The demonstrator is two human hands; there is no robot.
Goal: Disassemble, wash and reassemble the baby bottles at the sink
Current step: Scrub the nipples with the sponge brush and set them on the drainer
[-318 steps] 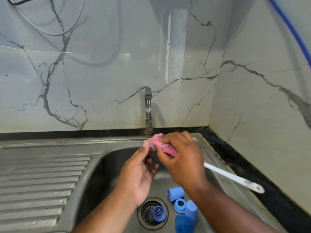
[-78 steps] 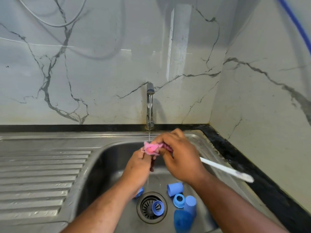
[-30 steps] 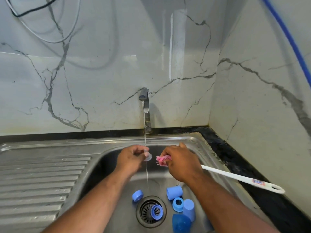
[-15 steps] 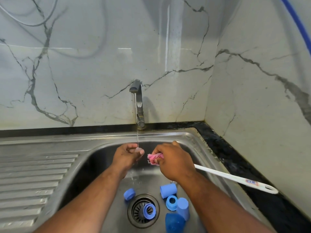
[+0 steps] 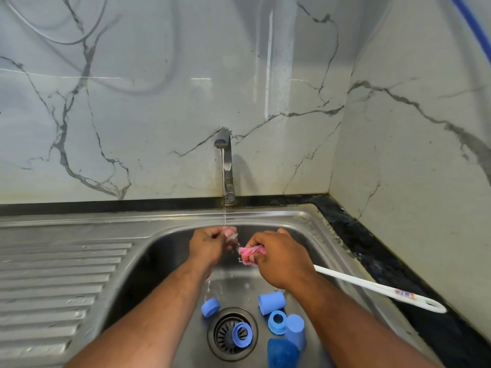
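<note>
Currently left hand (image 5: 210, 245) pinches a small clear part (image 5: 230, 234) under the tap (image 5: 225, 160) stream; too blurred to ID. Right hand (image 5: 279, 258), just beside, grips the pink sponge head of the bottle brush (image 5: 372, 286), white handle sticking out right over the sink (image 5: 305, 221) rim. Blue bottle parts (image 5: 271, 302) lie loose in basin, w/ one ring (image 5: 241, 336) on the drain strainer (image 5: 223, 338).

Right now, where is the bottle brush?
Head view, centre-right: right hand grips the bottle brush at its pink head, handle slanting over the right rim of the sink.
</note>
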